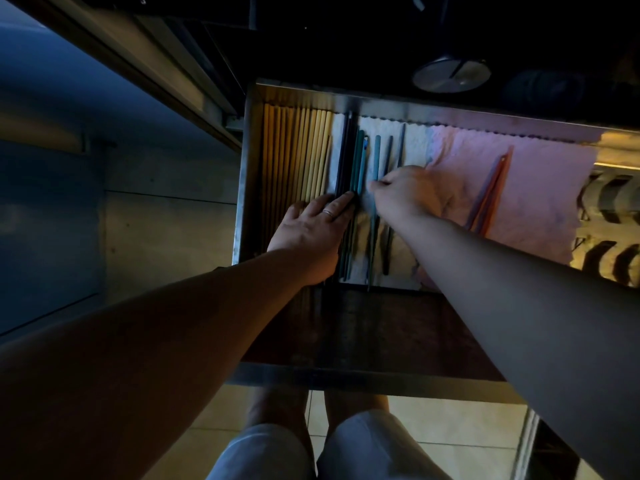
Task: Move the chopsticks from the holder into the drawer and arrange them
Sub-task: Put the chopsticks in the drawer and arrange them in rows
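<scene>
In the head view, the open drawer (247,174) fills the centre of the frame, and the risk I see is that the dark and teal chopsticks (356,161) on the white cloth (415,140) roll or cross each other if the right hand (405,194) pushes one sideways too fast. The left hand (311,230) lies flat, fingers spread and holding nothing, pressing the dark sticks beside the yellow chopsticks (298,150) at the left. The right hand reaches in from the lower right, thumb and fingertips pinched on a teal chopstick (376,157). An orange pair (491,192) lies apart on the pink cloth (540,174). No holder is visible.
</scene>
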